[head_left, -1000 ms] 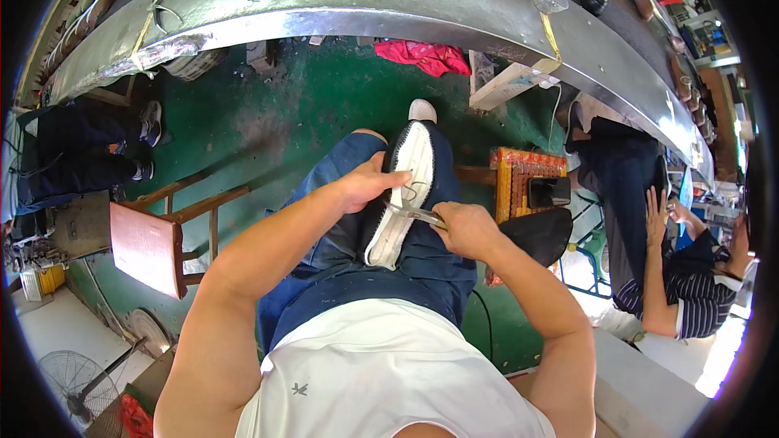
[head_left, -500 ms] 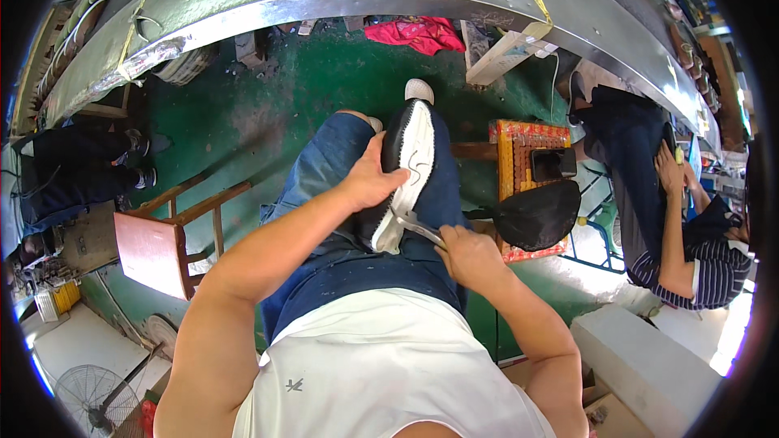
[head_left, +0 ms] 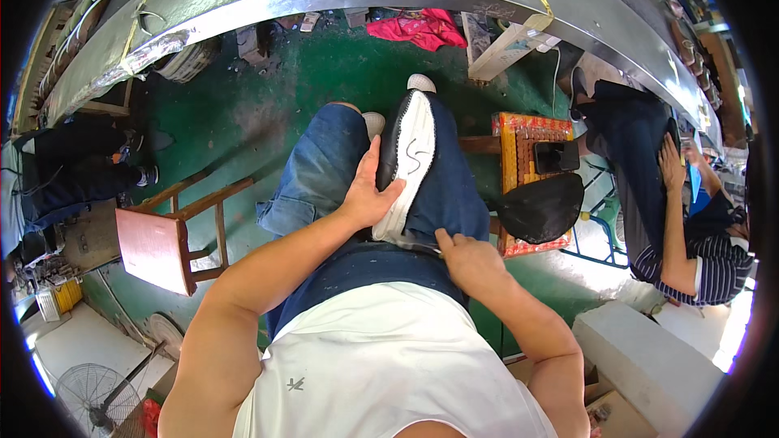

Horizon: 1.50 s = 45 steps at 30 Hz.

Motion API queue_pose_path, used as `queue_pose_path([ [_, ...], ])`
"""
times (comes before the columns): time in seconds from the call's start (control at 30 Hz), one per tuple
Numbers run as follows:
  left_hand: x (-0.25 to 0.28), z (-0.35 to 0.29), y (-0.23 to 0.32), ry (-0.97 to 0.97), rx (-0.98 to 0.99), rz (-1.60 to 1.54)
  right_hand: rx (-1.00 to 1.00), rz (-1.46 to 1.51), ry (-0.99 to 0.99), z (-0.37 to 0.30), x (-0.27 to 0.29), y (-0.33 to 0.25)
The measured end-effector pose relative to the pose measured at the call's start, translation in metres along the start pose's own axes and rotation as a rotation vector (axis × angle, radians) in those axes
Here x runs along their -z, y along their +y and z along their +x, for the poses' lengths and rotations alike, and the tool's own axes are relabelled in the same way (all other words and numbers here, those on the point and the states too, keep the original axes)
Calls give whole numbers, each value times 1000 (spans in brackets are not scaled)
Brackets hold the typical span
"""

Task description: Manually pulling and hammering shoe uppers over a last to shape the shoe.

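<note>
A black shoe upper lies upside down along my right thigh, its white underside facing up with a dark curved pen line on it. Stitching or small notches run round its edge. My left hand is closed round the shoe's left side, its thumb pressed on the white underside. A slim grey metal hand tool with a hammer-like head is in my right hand, fingers wrapped round its handle. The tool's head is at the near, heel end of the shoe; it is blurred, and whether it touches is unclear.
A metal-edged bench curves across the far side. A wooden stool stands left. At right, a beaded seat bears a phone and a black cushion. Another person sits beyond it. A red cloth lies under the bench.
The tool and my right hand have moved nearer to my body, from the shoe's side down to its heel end. My left hand still holds the shoe; my left knee has shifted slightly outward.
</note>
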<state>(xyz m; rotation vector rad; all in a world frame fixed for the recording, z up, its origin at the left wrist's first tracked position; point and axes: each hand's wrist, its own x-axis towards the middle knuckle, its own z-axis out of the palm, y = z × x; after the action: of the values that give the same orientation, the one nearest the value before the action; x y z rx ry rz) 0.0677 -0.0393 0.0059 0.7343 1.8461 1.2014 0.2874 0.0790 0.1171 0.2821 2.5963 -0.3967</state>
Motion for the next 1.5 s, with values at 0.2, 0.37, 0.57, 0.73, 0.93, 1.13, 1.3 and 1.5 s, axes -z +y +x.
queue_pose_path([
  [0.2,28,-34,-9,-388,100,-231,6,395,-7,-16,2,34],
  [0.37,16,-37,-4,-223,104,-79,48,555,-35,3,35,23],
  [0.57,8,-33,-21,-197,41,-128,-12,605,186,43,6,-5],
  [0.73,46,-35,14,-196,78,-227,-77,877,91,32,-8,15],
  [0.93,77,-60,86,-274,43,-939,-160,1622,167,29,-62,38],
  [1.13,118,6,161,-468,-76,-1391,-190,1437,120,34,-54,35],
  [1.3,113,48,168,-330,35,-1467,-202,1351,149,28,-56,27],
  [1.5,116,61,176,-282,3,-1488,-256,1229,182,24,-41,21],
])
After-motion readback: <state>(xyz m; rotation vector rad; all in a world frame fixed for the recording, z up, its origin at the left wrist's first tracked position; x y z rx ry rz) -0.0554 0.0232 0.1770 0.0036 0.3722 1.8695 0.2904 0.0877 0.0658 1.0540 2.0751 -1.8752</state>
